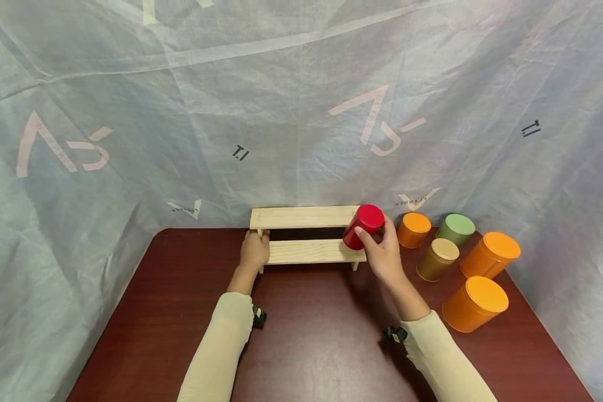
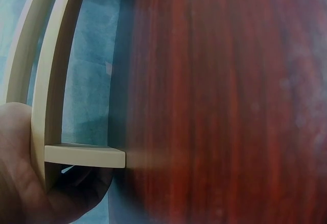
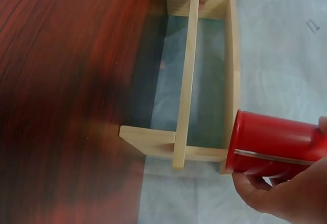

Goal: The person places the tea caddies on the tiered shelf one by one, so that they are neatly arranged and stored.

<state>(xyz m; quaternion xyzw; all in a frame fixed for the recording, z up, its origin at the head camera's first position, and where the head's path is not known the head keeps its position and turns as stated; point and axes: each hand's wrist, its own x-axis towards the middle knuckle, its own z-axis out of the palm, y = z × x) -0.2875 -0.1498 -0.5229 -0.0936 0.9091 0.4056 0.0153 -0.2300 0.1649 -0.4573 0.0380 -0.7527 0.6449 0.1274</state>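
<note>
A two-step wooden shelf (image 1: 309, 251) stands at the back of the table. My left hand (image 1: 254, 249) grips its left end, and in the left wrist view the fingers go behind the end support (image 2: 87, 155). At the shelf's right end, my right hand (image 1: 386, 254) holds a red lidded tin (image 1: 364, 226), thumb on the near side. The tin leans a little in the head view. In the right wrist view the tin's base (image 3: 235, 137) is close by the upper board (image 3: 232, 76); I cannot tell whether they touch.
To the right stand several more tins: a small orange one (image 1: 414, 230), a green one (image 1: 456, 229), a gold one (image 1: 437, 259) and two larger orange ones (image 1: 490, 255), (image 1: 474, 304). Grey sheeting (image 1: 301, 111) hangs behind the dark red table (image 1: 311, 335).
</note>
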